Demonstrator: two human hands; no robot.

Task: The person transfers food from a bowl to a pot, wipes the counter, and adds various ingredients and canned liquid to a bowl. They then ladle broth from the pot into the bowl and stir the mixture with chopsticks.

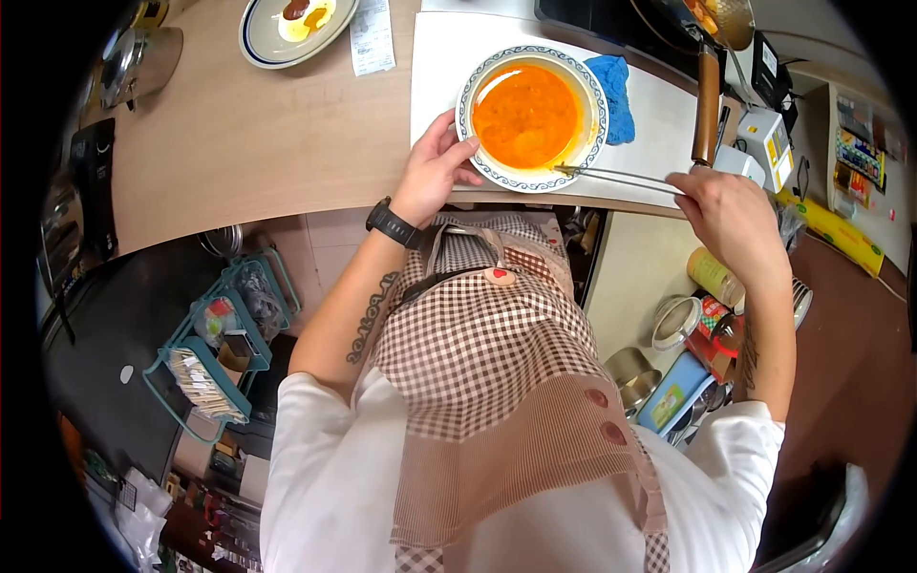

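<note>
A white bowl with a blue patterned rim (465,107) stands near the table's front edge, with orange-yellow liquid (528,116), like beaten egg, inside. My left hand (441,170) grips its lower left rim, thumb on the edge and fingers against the outer side. My right hand (723,212) is closed around a pair of thin metal chopsticks (626,179). They slope leftward over the near rim, their tips at the edge of the liquid. A crumpled blue cloth (612,98) lies against the bowl's right side.
A plate (265,54) with yellow and dark red remains and a paper receipt (372,38) lie at the far left. A wooden-handled pan (707,110) sits on the dark cooktop (626,31). White boxes (764,143) stand at right; a teal rack (205,353) is below left.
</note>
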